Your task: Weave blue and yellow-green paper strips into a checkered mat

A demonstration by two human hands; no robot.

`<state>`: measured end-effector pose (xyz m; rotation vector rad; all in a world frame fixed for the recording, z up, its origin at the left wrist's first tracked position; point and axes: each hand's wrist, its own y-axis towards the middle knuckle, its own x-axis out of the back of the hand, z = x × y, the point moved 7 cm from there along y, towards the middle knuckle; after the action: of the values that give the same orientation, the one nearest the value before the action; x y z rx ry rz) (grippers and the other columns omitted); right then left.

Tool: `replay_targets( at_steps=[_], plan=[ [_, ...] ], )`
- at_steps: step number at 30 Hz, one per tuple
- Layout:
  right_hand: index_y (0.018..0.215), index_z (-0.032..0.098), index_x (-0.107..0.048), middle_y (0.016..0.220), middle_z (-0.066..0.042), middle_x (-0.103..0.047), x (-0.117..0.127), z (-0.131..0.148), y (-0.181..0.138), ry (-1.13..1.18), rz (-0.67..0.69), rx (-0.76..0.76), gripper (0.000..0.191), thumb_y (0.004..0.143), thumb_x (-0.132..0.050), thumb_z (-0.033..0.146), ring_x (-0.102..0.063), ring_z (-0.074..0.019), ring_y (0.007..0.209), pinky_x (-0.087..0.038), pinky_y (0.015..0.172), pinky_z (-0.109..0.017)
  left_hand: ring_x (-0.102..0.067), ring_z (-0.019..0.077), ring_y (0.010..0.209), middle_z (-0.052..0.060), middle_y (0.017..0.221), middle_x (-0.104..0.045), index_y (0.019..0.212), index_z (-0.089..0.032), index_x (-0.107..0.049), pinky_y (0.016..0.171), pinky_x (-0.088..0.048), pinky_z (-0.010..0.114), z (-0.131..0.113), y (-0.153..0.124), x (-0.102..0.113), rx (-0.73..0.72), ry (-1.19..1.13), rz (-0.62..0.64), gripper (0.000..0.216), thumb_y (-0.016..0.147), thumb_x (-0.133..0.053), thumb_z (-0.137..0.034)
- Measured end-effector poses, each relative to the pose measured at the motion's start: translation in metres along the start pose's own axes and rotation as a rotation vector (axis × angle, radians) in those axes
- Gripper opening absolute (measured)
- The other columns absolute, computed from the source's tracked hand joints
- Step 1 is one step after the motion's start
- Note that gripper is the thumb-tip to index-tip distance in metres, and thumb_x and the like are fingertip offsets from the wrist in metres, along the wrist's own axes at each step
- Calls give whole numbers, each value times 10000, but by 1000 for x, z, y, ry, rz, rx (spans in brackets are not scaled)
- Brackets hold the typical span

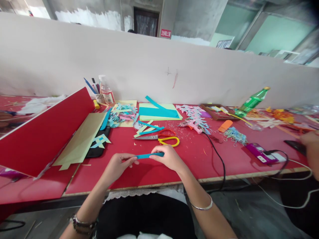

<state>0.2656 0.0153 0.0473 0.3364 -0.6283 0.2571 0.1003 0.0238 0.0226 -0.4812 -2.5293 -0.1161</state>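
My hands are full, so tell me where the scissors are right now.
In the head view, the scissors lie on the red table, just beyond your right hand, left of the pink glue gun.

Craft workshop: glue gun (pixel 195 126), scissors (pixel 152 137), paper strips (pixel 144 156), shared worktable (pixel 199 169).

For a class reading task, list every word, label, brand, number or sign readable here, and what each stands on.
"卫生间请上三楼": white characters on the small red rectangular sign; fourth character blurred, uncertain.
Too small to read: any print on the red-and-white label of the clear plastic bottle.
Too blurred: any print on the green plastic bottle with a yellow cap.
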Motion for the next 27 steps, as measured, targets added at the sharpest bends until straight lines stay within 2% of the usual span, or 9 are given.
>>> replay_targets(
  at_steps=[7, 11, 15, 20, 23, 27],
  plan=[
    [711, 180, -610, 678, 11, -617, 13, -14, -3, 23, -4, -58, 135, 745, -576, 306, -537, -114, 640, -364, 579, -205, -548, 131, 567, 17, 635, -673, 731, -160, -692, 553, -391, 190, 12, 1, 6, 24, -26, 8, 335, 762, -481, -419],
    [647, 167, -573, 572, 23, -552, 20, -24, -5, 56, -47, -133, 182, 734, -577, 327, -490, -97, 540, -332, 500, -205, -552, 129, 568, 16, 657, -677, 709, -162, -687, 590, -412, 197, 17, 1, 13, 33, -48, -41, 327, 750, -489, -419],
    [635, 160, -514, 510, 38, -530, 19, -38, -9, 326, -86, -248, 243, 746, -550, 373, -460, -71, 415, -346, 446, -200, -555, 143, 570, 20, 625, -666, 687, -159, -683, 602, -429, 215, 19, 0, 19, 47, -65, -89, 335, 729, -501, -437],
    [679, 144, -513, 609, -17, -621, 12, -50, -12, 587, -157, -292, 297, 759, -520, 430, -569, -100, 485, -433, 523, -228, -561, 153, 585, 11, 572, -634, 695, -158, -681, 606, -421, 222, 23, -2, 22, 62, -40, -132, 348, 739, -497, -451],
    [717, 138, -527, 624, -31, -631, 11, -51, -11, 570, -184, -277, 328, 784, -476, 456, -569, -102, 483, -430, 508, -226, -567, 156, 598, 11, 581, -638, 700, -159, -680, 611, -422, 222, 23, -1, 24, 58, -36, -144, 343, 739, -502, -451],
    [690, 149, -529, 580, -15, -606, 20, -42, -11, 397, -247, -233, 337, 815, -434, 448, -515, -81, 420, -389, 451, -202, -563, 138, 571, 12, 611, -659, 690, -163, -679, 602, -426, 209, 18, -1, 28, 66, -73, -135, 309, 729, -520, -425]
  ],
)
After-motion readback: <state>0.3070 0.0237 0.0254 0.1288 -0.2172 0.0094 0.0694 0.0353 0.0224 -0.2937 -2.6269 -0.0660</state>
